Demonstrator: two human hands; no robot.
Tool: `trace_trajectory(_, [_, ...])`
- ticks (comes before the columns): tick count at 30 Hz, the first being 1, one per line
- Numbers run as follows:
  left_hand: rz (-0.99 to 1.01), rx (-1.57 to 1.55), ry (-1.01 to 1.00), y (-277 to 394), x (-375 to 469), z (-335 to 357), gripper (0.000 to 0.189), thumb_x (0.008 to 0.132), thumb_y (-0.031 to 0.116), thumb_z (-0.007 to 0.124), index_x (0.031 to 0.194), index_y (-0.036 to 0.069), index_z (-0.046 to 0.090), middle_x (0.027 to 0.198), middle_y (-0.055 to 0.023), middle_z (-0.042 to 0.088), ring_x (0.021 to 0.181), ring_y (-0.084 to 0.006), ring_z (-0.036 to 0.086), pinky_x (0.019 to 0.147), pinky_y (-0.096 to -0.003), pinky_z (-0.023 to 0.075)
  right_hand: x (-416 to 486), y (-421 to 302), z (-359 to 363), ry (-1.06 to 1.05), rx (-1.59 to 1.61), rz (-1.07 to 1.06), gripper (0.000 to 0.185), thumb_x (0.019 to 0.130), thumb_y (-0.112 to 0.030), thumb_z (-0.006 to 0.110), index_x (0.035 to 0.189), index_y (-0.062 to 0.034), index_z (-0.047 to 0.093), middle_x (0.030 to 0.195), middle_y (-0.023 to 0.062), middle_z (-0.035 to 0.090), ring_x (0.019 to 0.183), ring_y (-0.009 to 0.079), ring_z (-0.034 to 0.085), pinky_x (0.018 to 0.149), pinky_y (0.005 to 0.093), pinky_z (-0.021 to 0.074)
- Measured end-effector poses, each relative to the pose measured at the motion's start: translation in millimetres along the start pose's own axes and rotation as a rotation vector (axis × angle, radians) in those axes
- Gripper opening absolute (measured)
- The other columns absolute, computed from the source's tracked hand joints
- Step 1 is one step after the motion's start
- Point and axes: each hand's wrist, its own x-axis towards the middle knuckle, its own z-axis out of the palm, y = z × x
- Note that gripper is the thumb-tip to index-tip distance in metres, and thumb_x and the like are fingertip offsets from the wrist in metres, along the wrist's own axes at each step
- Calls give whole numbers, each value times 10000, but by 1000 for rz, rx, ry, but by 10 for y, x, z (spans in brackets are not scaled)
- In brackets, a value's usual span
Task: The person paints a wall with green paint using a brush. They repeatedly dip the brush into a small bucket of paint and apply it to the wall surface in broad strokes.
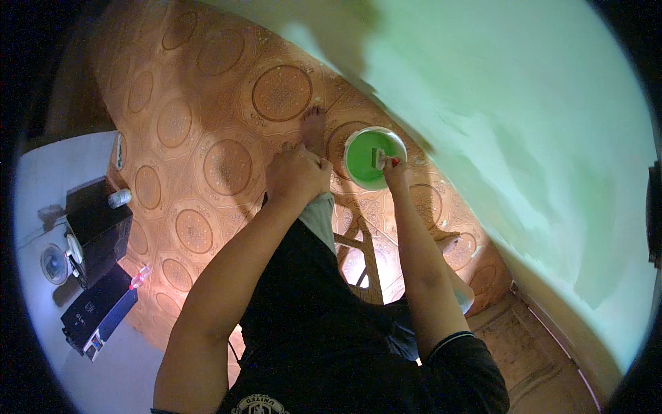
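My right hand grips a paintbrush, partly red near my fingers. The brush head is over or in the green paint inside a round white bucket; whether the bristles touch the paint is hard to tell. The bucket stands on the patterned floor, close to the foot of the wall, which bears uneven pale and darker green strokes. My left hand rests on my bent left knee, palm down. Its fingertips are hidden, and no object shows in it.
A wooden stool or chair frame is beneath me. My bare feet are on the tiles. Along the left are black boxes, a small fan, a white bottle and a pink-lit clear object. Brown panelling lies lower right.
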Motion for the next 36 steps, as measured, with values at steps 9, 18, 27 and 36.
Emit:
trace_trajectory(9, [18,-141,1,-114,110,-27,333,847,391,689,1009,108,758,1105,-244,690,1011,-416,689,893,-508,571,392,772,614,2,-156,56,310,945,-316,675,923,-19,762,821,215,744,772,386,728,753,484,558])
trace_trajectory(18, [43,-58,132,-235,64,94,323,845,344,698,1075,117,702,1048,-174,704,974,-396,673,846,-512,574,289,418,650,-66,-166,57,324,947,-324,683,907,-12,762,809,211,738,760,383,722,712,474,542])
trace_trajectory(27, [47,-46,106,-258,45,75,429,849,387,694,1120,55,675,1083,-221,685,982,-415,684,850,-515,579,135,488,692,159,83,-127,376,986,-354,674,980,15,746,830,218,738,764,363,728,722,441,563])
trace_trajectory(36, [53,-56,43,-168,43,27,384,863,403,662,1033,67,738,1103,-234,692,1018,-412,690,878,-511,577,-3,551,195,-84,790,390,337,1024,-239,676,1085,92,673,976,155,736,823,219,744,758,335,637])
